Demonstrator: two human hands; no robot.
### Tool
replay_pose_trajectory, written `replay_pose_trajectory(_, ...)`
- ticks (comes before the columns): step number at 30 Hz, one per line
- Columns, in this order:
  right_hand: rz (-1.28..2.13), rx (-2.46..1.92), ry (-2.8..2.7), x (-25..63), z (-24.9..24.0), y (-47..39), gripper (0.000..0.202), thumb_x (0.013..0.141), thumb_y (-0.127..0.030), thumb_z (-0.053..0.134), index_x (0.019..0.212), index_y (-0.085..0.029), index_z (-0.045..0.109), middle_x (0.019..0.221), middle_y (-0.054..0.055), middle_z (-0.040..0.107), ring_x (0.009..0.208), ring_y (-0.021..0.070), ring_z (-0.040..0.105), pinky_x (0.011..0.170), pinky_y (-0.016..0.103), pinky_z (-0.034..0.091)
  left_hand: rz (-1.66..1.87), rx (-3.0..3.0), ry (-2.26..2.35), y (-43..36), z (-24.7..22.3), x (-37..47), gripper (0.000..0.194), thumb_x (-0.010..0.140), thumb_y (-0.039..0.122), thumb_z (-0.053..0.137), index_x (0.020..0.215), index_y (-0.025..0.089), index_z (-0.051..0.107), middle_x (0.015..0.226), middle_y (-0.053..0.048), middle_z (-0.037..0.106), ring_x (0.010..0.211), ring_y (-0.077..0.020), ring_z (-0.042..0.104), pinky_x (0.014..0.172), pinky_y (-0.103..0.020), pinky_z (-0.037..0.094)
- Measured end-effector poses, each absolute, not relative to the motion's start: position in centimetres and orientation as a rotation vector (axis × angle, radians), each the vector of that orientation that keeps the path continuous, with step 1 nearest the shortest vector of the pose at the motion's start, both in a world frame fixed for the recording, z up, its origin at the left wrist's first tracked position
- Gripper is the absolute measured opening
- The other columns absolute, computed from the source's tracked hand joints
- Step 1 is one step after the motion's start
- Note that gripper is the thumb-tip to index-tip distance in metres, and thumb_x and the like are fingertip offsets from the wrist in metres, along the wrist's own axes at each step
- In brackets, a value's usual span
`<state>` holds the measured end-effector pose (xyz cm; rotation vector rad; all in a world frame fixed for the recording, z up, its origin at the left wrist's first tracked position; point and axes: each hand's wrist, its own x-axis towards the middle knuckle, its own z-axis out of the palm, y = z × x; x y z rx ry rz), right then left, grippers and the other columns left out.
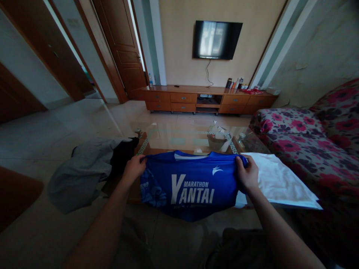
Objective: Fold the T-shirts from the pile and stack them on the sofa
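A blue shirt (193, 179) with white "Marathon Yantai" lettering is stretched out between my hands, its collar on the far side and its lower part hanging at the table's near edge. My left hand (135, 168) pinches the shirt's left shoulder. At the opposite shoulder, my right hand (247, 172) is closed on a bunched bit of the blue cloth. White cloth (280, 179) lies flat on the table to the right, partly under the shirt. Grey clothing (81, 172) and black cloth (123, 155) are heaped at the left end.
The glass table (179, 130) bears a bowl-like container (217, 140) with crumpled white material. A flowered sofa (297, 142) stands on the right. Beyond the table are a wooden cabinet (182, 99) with bottles on top and a wall television (217, 39).
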<state>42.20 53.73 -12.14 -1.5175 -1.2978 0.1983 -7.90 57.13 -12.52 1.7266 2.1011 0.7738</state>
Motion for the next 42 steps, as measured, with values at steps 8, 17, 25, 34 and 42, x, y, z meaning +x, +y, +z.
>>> replay_pose_trajectory(8, 0.098, -1.757, -1.662, 43.8, -13.7, 53.5, 0.046, 0.102, -0.055, 0.036, 0.125, -0.02, 0.054, 0.09, 0.011, 0.069, 0.073, 0.0263, 0.063, 0.069, 0.034, 0.043, 1.085, 1.275, 1.946, 56.1, -11.3, -6.1, 0.041, 0.091, 0.041, 0.057, 0.125, 0.019, 0.069, 0.085, -0.005, 0.072, 0.058, -0.0182, 0.061, 0.06, -0.031, 0.054)
replay_pose_trajectory(17, -0.147, -1.946, -1.511, 43.4, -13.5, 52.7, 0.048, 0.106, -0.049, 0.028, 0.133, -0.015, 0.048, 0.084, 0.01, 0.067, 0.068, 0.0229, 0.059, 0.064, 0.031, 0.032, 1.247, 1.914, 2.228, 54.9, -8.7, -5.3, 0.038, 0.103, 0.041, 0.04, 0.105, 0.02, 0.072, 0.086, -0.007, 0.073, 0.079, -0.0209, 0.067, 0.074, -0.027, 0.044)
replay_pose_trajectory(25, -0.035, -2.072, -1.649, 44.5, -13.0, 53.1, 0.045, 0.106, -0.048, 0.031, 0.132, -0.019, 0.054, 0.084, 0.009, 0.07, 0.067, 0.0212, 0.059, 0.061, 0.029, 0.03, 0.846, 1.965, 2.209, 56.3, -11.1, -6.7, 0.045, 0.102, 0.047, 0.037, 0.107, 0.022, 0.074, 0.097, -0.011, 0.077, 0.088, -0.0251, 0.071, 0.076, -0.028, 0.044)
replay_pose_trajectory(34, -0.014, -1.934, -1.742, 46.2, -12.8, 52.6, 0.033, 0.099, -0.042, 0.047, 0.116, -0.022, 0.067, 0.11, 0.012, 0.073, 0.095, 0.026, 0.069, 0.079, 0.032, 0.047, 0.872, 1.892, 1.961, 55.2, -10.5, -8.4, 0.042, 0.091, 0.054, 0.052, 0.104, 0.023, 0.077, 0.11, -0.006, 0.078, 0.101, -0.0266, 0.071, 0.087, -0.03, 0.049)
replay_pose_trajectory(42, 0.242, -2.095, -1.645, 46.6, -10.6, 50.5, 0.029, 0.095, -0.045, 0.051, 0.108, -0.025, 0.066, 0.081, 0.009, 0.073, 0.066, 0.0247, 0.07, 0.063, 0.032, 0.046, 0.912, 1.97, 1.871, 51.3, -8.0, -10.2, 0.042, 0.091, 0.055, 0.053, 0.102, 0.023, 0.078, 0.111, -0.006, 0.078, 0.104, -0.0281, 0.07, 0.091, -0.032, 0.049)
